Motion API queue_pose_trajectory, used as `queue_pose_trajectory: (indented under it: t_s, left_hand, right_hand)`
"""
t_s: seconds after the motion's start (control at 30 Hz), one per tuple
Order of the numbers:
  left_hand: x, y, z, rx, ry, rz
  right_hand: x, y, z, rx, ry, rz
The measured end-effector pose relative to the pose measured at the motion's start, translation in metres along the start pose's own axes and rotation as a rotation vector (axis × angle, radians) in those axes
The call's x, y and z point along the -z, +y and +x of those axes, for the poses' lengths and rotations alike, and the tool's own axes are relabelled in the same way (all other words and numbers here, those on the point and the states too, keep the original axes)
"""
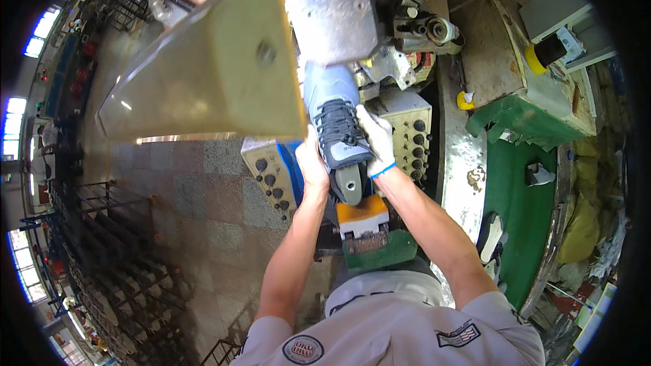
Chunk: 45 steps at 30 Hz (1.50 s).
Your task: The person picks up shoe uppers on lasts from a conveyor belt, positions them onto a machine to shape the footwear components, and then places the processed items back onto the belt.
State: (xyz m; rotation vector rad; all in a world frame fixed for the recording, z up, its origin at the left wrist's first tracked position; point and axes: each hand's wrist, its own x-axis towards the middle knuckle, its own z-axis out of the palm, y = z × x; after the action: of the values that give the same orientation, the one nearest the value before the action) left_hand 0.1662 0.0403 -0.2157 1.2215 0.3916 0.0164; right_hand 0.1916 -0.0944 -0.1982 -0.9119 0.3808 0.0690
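A grey-blue sneaker upper (pixel 332 89) with black laces sits on a shoe last (pixel 350 184), whose grey top with a small hole shows at the heel opening. Its toe points away from me, under the metal block (pixel 329 13) of a machine. My bare left hand (pixel 312 163) grips the left side near the heel. On the other side, my right hand (pixel 377 141), in a white glove with a blue cuff, presses against the shoe by the collar. The toe tip is hidden under the block, as are parts of my fingers beneath the shoe.
A yellowed see-through shield (pixel 210 74) hangs at upper left, close to the shoe. Knobbed control boxes (pixel 411 142) flank my hands, and an orange pad (pixel 363 210) lies below the heel. At right runs a green conveyor belt (pixel 519 217) with shoes; racks (pixel 122 271) stand at left.
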Motion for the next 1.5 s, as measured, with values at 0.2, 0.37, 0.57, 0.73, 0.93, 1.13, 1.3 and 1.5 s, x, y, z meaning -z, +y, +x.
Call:
queue_pose_trajectory:
  t_s: [0.2, 0.37, 0.57, 0.73, 0.93, 1.13, 1.3, 1.5]
  left_hand:
    - [0.087, -0.066, -0.092, -0.062, 0.251, 0.604]
    - [0.094, -0.137, -0.132, 0.139, 0.296, 0.898]
    - [0.094, -0.158, -0.103, 0.142, 0.346, 0.808]
    - [0.112, -0.088, -0.149, 0.025, 0.232, 0.607]
    - [0.074, 0.131, -0.186, -0.239, 0.028, 0.817]
    - [-0.08, 0.155, -0.184, -0.097, -0.312, 0.423]
    - [-0.159, 0.13, -0.231, -0.666, 0.235, 1.007]
    - [-0.061, 0.077, -0.104, -0.477, 0.318, 1.168]
  right_hand:
    - [0.116, -0.025, -0.033, 0.016, -0.274, 0.089]
    - [0.167, -0.067, -0.126, 0.163, 0.078, -0.118]
    - [0.158, -0.083, -0.141, 0.111, 0.17, -0.299]
    - [0.142, -0.098, -0.147, 0.14, -0.032, -0.36]
    - [0.061, -0.124, -0.177, 0.219, -0.311, -0.449]
    - [0.036, -0.17, -0.152, 0.297, -0.555, -0.354]
    - [0.255, -0.233, -0.179, 0.135, -0.052, -0.191]
    - [0.618, -0.256, -0.284, -0.284, 0.686, -0.362]
